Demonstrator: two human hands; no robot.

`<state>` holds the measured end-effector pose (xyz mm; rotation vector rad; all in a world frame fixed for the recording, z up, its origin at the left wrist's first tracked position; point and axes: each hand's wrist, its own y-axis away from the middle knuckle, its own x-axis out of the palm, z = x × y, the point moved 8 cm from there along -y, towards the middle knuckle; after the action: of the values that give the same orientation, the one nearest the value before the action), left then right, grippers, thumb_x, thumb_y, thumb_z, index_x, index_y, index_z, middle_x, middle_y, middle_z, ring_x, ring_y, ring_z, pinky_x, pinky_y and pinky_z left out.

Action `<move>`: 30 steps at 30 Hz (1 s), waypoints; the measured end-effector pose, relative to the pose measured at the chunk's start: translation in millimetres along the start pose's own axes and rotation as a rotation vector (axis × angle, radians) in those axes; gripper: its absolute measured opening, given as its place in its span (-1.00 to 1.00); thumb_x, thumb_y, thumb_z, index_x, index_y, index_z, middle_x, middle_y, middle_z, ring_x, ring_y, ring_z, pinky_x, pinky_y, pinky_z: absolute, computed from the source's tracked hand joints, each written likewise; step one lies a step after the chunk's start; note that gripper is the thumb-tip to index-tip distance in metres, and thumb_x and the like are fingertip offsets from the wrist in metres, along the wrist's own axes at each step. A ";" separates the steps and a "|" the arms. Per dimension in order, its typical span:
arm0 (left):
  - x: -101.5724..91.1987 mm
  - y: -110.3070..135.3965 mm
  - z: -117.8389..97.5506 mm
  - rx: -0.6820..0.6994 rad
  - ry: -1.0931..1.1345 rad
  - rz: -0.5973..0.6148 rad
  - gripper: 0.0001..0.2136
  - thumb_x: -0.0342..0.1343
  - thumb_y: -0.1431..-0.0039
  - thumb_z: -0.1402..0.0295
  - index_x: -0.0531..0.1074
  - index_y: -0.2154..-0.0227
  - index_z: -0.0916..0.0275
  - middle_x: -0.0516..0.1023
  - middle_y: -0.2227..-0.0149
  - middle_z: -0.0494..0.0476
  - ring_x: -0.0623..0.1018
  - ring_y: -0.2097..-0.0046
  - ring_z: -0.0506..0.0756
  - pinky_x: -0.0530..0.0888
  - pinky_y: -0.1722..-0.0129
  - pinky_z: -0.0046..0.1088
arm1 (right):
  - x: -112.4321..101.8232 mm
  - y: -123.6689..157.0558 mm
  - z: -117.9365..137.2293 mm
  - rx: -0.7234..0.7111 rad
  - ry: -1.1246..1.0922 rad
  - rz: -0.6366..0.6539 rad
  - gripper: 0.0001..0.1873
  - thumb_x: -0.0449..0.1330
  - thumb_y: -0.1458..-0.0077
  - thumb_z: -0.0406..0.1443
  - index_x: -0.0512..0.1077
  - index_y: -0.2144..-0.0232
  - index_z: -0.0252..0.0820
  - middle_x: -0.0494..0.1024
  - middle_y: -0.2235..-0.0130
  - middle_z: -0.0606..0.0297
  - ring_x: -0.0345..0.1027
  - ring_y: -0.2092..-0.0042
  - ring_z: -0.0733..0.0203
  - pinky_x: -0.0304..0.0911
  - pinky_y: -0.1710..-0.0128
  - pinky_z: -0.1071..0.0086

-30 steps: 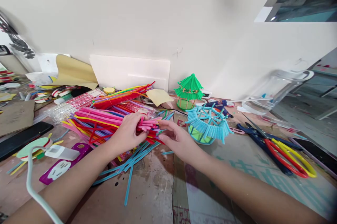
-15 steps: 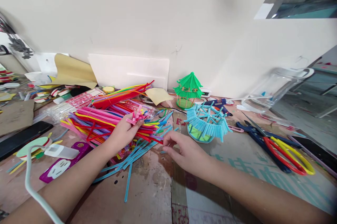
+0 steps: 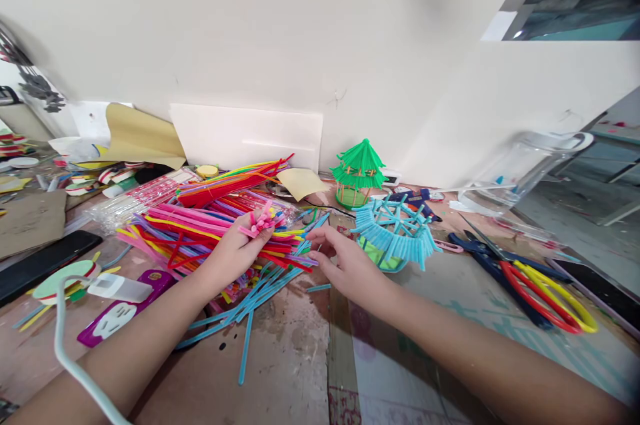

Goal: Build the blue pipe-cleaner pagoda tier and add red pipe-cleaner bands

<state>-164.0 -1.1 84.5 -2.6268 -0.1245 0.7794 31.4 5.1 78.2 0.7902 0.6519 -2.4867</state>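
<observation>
A big heap of coloured pipe cleaners [image 3: 200,228] lies across the middle of the table. My left hand [image 3: 235,253] is closed round a small bundle of pink pipe cleaners [image 3: 263,222], their ends sticking up above my fingers. My right hand [image 3: 345,262] hovers just right of the heap's ends, fingers apart and slightly curled, holding nothing. Loose blue pipe cleaners [image 3: 250,308] lie on the table below both hands.
A blue pipe-cleaner roof model [image 3: 395,232] and a green pavilion model [image 3: 357,172] stand right of my hands. Scissors [image 3: 530,282] with red and yellow handles lie farther right, beside a clear jar [image 3: 520,168]. A purple power strip [image 3: 117,315] with a white plug sits at the left.
My left hand has lifted the pink bundle's ends upward out of the heap. My right hand dropped toward the table, then rose back to the heap's ends.
</observation>
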 end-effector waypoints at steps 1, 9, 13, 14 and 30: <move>0.0 0.4 1.4 -0.022 0.000 -0.001 -0.70 0.05 -0.25 0.04 0.38 0.35 0.20 0.53 0.31 0.13 0.52 0.23 0.18 0.49 0.16 -0.26 | 1.7 -2.3 -0.6 -0.004 -0.009 -0.003 -0.80 0.15 -0.25 -0.34 0.39 0.06 -0.13 0.57 0.14 0.20 0.45 0.20 0.15 0.31 0.21 0.27; -6.0 2.0 -3.5 -0.029 -0.148 -0.057 -0.71 0.16 -0.15 0.05 0.36 0.37 0.18 0.52 0.34 0.10 0.51 0.24 0.18 0.46 0.19 -0.25 | 7.7 -27.8 -5.1 0.013 -0.153 -0.050 -0.94 0.24 -0.17 -0.33 0.46 0.25 -0.14 0.59 0.24 0.26 0.44 0.21 0.18 0.35 0.17 0.27; -10.2 2.8 -7.0 0.031 -0.077 -0.079 -0.71 0.05 -0.28 0.08 0.29 0.42 0.17 0.46 0.38 0.05 0.46 0.28 0.11 0.44 0.21 -0.33 | 11.0 -34.5 -8.2 0.064 -0.368 -0.047 -0.90 0.15 -0.19 -0.34 0.40 0.20 -0.12 0.59 0.24 0.30 0.48 0.28 0.26 0.44 0.24 0.33; -11.2 2.8 -7.0 0.034 -0.071 -0.078 -0.71 0.03 -0.29 0.07 0.29 0.40 0.17 0.46 0.36 0.05 0.47 0.27 0.11 0.45 0.19 -0.34 | 12.5 -35.1 -8.0 0.077 -0.429 -0.036 -0.88 0.14 -0.18 -0.35 0.37 0.20 -0.12 0.59 0.27 0.32 0.49 0.31 0.28 0.46 0.26 0.34; -10.9 -1.4 5.8 0.014 -0.348 -0.003 -0.69 0.00 -0.34 0.04 0.42 0.27 0.18 0.59 0.31 0.12 0.57 0.26 0.20 0.48 0.20 -0.29 | 6.5 -29.3 -2.9 -0.006 -0.398 0.007 -0.87 0.11 -0.25 -0.33 0.33 0.13 -0.13 0.56 0.07 0.21 0.56 0.11 0.22 0.50 0.05 0.22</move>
<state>-176.3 0.0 86.1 -2.4526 -0.2176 1.2251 11.9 28.0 80.7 0.2763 0.5088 -2.5290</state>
